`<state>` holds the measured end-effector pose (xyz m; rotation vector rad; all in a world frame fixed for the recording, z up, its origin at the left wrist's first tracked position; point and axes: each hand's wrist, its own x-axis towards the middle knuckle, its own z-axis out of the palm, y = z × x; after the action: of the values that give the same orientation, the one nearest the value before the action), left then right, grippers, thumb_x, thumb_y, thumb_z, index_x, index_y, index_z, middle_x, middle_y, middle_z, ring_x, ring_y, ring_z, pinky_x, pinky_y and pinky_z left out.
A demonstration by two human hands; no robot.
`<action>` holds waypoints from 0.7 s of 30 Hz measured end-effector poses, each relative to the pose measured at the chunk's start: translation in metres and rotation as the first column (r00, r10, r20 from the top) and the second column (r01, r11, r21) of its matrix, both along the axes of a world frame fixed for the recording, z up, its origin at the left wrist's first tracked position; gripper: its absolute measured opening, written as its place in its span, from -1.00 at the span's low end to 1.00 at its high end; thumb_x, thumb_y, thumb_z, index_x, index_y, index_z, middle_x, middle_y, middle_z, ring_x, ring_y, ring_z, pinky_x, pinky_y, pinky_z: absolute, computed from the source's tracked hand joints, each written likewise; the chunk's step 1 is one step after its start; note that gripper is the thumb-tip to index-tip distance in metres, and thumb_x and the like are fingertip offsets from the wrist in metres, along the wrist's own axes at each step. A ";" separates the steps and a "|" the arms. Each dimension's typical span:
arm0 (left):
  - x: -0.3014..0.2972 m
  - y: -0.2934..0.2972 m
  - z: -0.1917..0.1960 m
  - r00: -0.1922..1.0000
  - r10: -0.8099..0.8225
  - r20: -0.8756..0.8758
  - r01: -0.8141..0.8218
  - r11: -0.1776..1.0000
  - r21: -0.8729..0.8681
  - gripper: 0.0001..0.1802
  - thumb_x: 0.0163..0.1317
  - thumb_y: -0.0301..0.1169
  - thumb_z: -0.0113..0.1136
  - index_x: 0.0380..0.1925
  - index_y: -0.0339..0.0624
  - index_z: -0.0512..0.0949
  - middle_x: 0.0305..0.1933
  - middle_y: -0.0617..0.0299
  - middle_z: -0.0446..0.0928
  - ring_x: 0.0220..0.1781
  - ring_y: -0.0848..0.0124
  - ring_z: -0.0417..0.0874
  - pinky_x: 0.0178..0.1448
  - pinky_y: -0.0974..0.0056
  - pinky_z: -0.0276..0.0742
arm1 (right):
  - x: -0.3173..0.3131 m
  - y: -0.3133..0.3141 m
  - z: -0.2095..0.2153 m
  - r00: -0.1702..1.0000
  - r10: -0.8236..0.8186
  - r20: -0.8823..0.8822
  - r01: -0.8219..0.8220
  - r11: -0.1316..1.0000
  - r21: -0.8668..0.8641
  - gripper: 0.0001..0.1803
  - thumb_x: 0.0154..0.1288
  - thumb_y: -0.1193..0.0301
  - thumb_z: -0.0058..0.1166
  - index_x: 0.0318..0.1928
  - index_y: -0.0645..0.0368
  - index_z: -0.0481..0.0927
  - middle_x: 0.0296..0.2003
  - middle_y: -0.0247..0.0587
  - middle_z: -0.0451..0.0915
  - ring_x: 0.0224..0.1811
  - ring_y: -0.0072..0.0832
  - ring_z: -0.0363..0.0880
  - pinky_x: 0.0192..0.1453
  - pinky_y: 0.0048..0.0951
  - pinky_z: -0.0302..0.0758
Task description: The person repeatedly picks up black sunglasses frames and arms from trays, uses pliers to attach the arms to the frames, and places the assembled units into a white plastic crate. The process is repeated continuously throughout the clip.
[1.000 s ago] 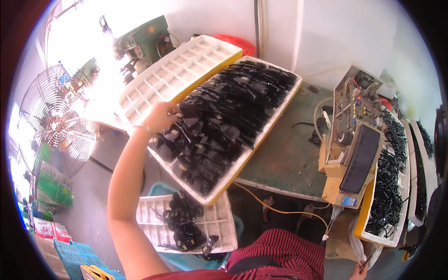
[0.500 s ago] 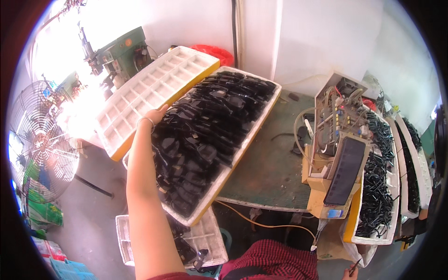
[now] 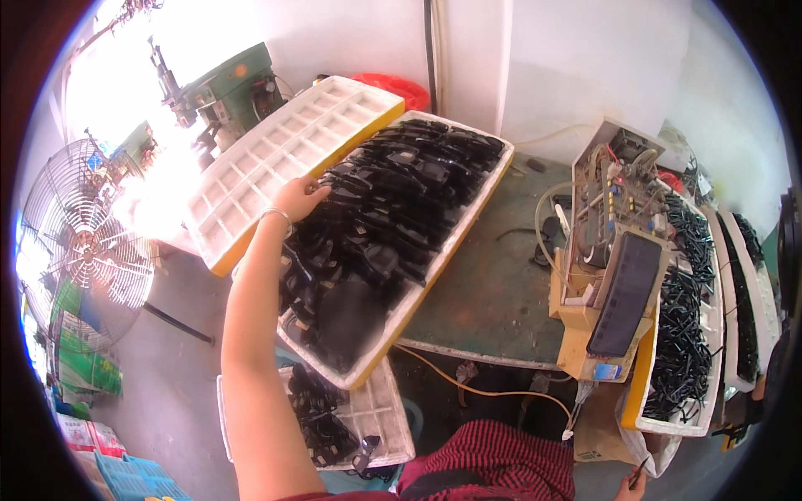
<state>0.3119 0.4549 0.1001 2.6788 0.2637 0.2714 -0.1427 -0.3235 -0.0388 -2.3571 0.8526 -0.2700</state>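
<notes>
Glasses: many black pairs with dark lenses point(image 3: 418, 196), packed in close, leaning rows inside the full tray point(image 3: 415, 294), a white one with yellow sides.
Left hand point(image 3: 298, 199): over the full tray's left long edge, at the glasses there; the fingers curl, but I cannot tell whether they pinch a pair or merely touch.
Right hand point(image 3: 631, 487): well to the right of the full tray and nearer the body, fingers pinching a thin dark piece point(image 3: 640, 473).
Divided tray point(image 3: 292, 154): white with square compartments, alongside the full tray's left edge.
Lower tray point(image 3: 384, 417): beneath the full tray's near end, holding more black glasses.
Worktop point(image 3: 493, 292): green, to the right of the full tray.
Machine box point(image 3: 597, 221): wires and tubes, across the worktop from the full tray, a phone point(image 3: 626, 294) at its front.
Overhang: the full tray's near corner seems to reach past the worktop's edge; pressing there could tip it, spilling pairs onto the lower tray.
Tight rows: tugging one pair could drag hooked neighbours along and scratch lenses.
Wristband point(image 3: 281, 216): might snag a frame beside the full tray's edge.
</notes>
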 end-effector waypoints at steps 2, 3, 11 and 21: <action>-0.005 0.005 -0.003 0.991 -0.025 0.135 0.005 0.989 0.147 -0.53 0.21 -0.04 0.24 -0.13 -0.24 0.62 -0.14 -0.01 0.62 -0.05 0.12 0.61 0.12 0.17 0.49 | 0.003 0.004 0.003 0.999 0.008 0.036 -0.009 1.000 0.028 -0.41 0.24 0.58 -0.01 0.33 0.31 0.35 0.08 0.01 0.56 0.04 -0.29 0.51 0.20 -0.37 0.37; -0.009 0.008 -0.004 0.979 -0.046 0.199 0.001 0.975 0.220 -0.55 0.22 -0.07 0.24 -0.11 -0.23 0.61 -0.14 0.01 0.61 -0.06 0.13 0.61 0.13 0.18 0.48 | 0.004 0.006 0.005 0.998 0.011 0.054 -0.014 0.999 0.042 -0.41 0.25 0.57 -0.01 0.33 0.30 0.35 0.10 0.01 0.56 0.05 -0.29 0.51 0.20 -0.38 0.37; -0.052 -0.006 0.012 0.998 -0.066 -0.024 0.071 0.954 0.292 -0.35 -0.06 -0.14 0.40 0.10 -0.06 0.54 0.12 -0.09 0.49 0.21 -0.01 0.44 0.35 0.11 0.35 | -0.012 0.011 0.008 0.994 -0.105 -0.004 0.105 0.994 -0.014 -0.44 0.25 0.55 0.01 0.30 0.31 0.39 0.15 0.06 0.53 0.15 -0.23 0.51 0.27 -0.34 0.34; -0.081 0.009 0.008 0.962 0.064 0.264 -0.128 0.965 0.230 -0.35 -0.01 -0.20 0.41 0.14 -0.08 0.51 0.11 -0.03 0.54 0.25 0.01 0.44 0.35 0.08 0.33 | 0.022 -0.020 -0.029 0.944 -0.076 0.321 -0.002 0.972 0.236 -0.62 0.24 0.57 0.08 0.09 0.30 0.50 -0.23 -0.28 0.50 -0.23 -0.55 0.43 -0.11 -0.56 0.35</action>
<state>0.2307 0.4640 0.1079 2.8357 0.2984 0.7167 -0.1212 -0.3435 -0.0680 -2.0045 0.7235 -0.5329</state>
